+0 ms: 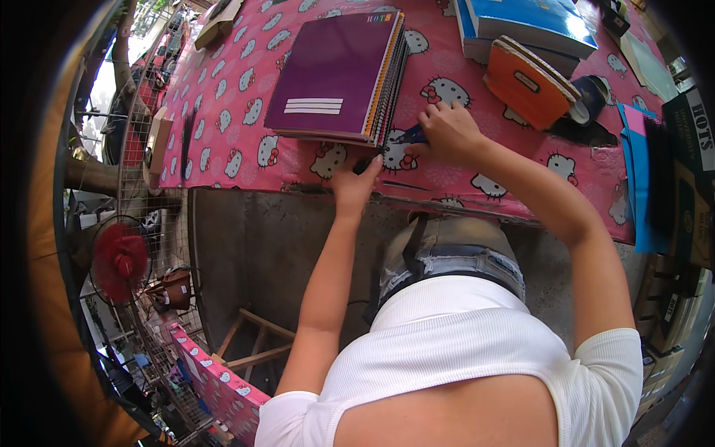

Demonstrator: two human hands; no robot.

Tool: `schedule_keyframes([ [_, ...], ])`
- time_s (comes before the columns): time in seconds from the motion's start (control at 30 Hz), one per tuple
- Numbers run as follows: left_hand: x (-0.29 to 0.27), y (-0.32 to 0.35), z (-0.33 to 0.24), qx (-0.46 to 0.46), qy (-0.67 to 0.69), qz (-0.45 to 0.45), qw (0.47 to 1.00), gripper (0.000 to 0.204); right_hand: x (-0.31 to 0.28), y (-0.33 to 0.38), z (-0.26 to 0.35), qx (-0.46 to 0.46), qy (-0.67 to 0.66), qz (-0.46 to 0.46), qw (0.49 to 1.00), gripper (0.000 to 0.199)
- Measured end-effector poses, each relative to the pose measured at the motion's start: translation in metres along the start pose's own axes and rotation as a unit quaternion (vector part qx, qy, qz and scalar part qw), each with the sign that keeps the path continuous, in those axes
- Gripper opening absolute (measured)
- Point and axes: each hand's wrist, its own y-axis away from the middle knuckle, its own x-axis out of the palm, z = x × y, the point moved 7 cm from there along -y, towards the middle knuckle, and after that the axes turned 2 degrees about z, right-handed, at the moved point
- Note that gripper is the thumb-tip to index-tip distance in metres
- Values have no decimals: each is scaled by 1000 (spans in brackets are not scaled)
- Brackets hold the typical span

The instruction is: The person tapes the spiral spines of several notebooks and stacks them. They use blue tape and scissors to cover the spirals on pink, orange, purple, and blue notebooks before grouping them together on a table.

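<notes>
A stack of spiral notebooks with a purple cover (335,67) lies on the table, its black coil bindings (392,89) along the right side. My right hand (452,132) is closed around a small dark-blue-handled tool (412,135), which looks like pliers. Its tip points left toward the lower end of the coils. Just below the stack's lower right corner is my left hand (354,185), its thumb and fingers pinched near the coil end. Something dark shows between them, too small to name.
The table has a pink cartoon-cat cover (238,112). Blue books (521,26) are stacked at the far right, with an orange case (530,86) before them. Blue sheets (640,179) hang at the right edge. A red fan (121,257) stands left, near a wooden frame (257,350).
</notes>
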Motion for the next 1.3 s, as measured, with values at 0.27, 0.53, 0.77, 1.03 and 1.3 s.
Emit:
schedule_keyframes([
  [0.27,8,4,-1,-62,79,1,995,31,10,-9,19,-40,82,-50,995,60],
  [0.53,3,-10,12,59,18,-21,998,28,10,-15,18,-7,-34,194,980,58],
  [0.77,3,-3,4,-11,17,13,1000,30,14,-1,1,-28,83,13,996,62],
  [1.03,4,-16,10,78,-134,8,988,30,10,-12,23,-45,85,-10,995,58],
  [1.3,-3,-9,8,27,-87,11,996,27,18,-7,7,19,-1,163,986,56],
])
